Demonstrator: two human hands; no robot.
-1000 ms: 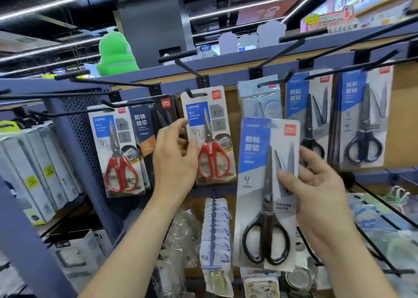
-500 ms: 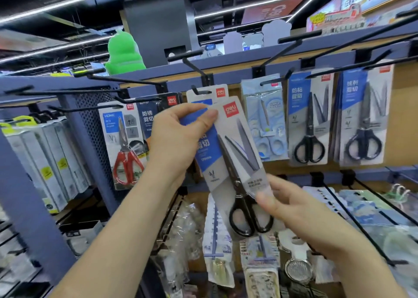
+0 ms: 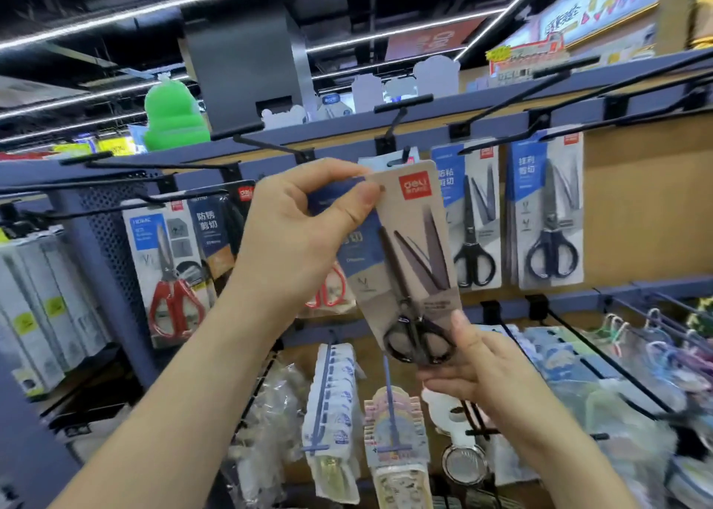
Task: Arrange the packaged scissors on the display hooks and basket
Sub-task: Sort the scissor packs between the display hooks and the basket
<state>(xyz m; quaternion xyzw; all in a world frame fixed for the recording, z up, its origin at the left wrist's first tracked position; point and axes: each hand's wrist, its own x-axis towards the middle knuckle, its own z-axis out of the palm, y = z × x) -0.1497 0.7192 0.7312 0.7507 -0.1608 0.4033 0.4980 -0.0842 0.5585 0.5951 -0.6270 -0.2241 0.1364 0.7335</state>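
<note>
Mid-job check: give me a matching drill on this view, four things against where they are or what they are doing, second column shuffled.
Column one:
1. left hand
2. right hand
3. red-handled scissors pack
4. green plush toy

Column two:
A. shows above the top shelf edge
B. pinches the top of the held pack
C. hangs at the far left, untouched
D. grips the held pack's bottom end, by the black handles

Pairs: 1-B, 2-D, 3-C, 4-A.
</note>
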